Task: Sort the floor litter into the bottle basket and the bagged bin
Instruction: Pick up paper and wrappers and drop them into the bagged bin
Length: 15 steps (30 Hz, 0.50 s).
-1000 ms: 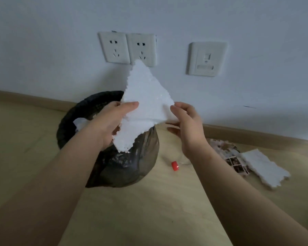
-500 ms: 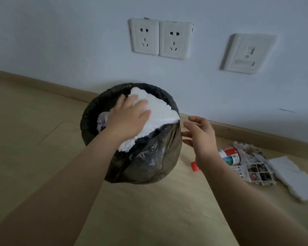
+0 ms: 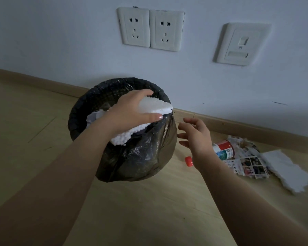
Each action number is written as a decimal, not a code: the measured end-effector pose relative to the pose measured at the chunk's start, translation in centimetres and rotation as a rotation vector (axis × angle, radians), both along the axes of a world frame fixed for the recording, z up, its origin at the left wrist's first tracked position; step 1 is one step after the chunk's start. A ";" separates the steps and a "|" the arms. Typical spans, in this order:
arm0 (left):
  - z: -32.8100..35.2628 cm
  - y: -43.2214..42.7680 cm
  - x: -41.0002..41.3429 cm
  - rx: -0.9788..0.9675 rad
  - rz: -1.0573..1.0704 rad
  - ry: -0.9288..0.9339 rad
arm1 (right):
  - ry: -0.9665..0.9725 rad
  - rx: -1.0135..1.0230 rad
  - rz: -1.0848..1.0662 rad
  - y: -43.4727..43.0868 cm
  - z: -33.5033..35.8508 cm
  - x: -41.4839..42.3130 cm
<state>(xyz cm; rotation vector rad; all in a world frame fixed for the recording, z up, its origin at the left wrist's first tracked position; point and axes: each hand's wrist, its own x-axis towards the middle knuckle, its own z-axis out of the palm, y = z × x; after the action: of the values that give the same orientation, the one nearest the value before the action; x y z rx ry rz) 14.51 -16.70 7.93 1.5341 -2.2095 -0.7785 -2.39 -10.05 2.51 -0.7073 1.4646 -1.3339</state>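
Observation:
The bin [image 3: 89,107], lined with a black bag, stands on the wooden floor against the wall. A white foam piece [image 3: 156,106] lies across its mouth, jutting over the right rim. My left hand [image 3: 132,112] presses down on it with fingers and thumb spread flat on top. Crumpled white paper [image 3: 94,116] shows inside the bin. My right hand [image 3: 196,137] hovers open just right of the bin, holding nothing. Partly behind it on the floor lie a bottle [image 3: 224,150] with a red-and-white label and a red cap [image 3: 188,161]. No bottle basket is in view.
Torn printed paper [image 3: 247,165] and a second white foam piece [image 3: 290,173] lie on the floor at the right, near the skirting board. Two wall sockets [image 3: 149,29] and a switch plate [image 3: 242,43] sit above the bin. Bare floor spreads to the left and front.
Both hands held the foam up in front of the wall; the right hand let go and the left pushed it down onto the bin's mouth, where it now sits lower.

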 end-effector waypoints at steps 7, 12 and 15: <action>-2.1 0.0 1.3 -0.016 0.077 -0.440 | -0.032 0.011 0.017 0.3 -0.3 0.0; -1.5 -0.1 0.9 -0.036 0.072 -0.523 | -0.026 0.029 0.023 0.3 -0.6 0.1; 0.1 -0.2 -0.3 0.089 0.070 -0.313 | -0.010 0.039 0.010 0.5 -0.7 -0.3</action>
<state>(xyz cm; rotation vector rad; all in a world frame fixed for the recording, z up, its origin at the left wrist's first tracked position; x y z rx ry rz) 14.24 -16.91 8.03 1.8774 -2.3468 -0.6612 -2.64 -9.52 1.79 -0.6810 1.4736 -1.2967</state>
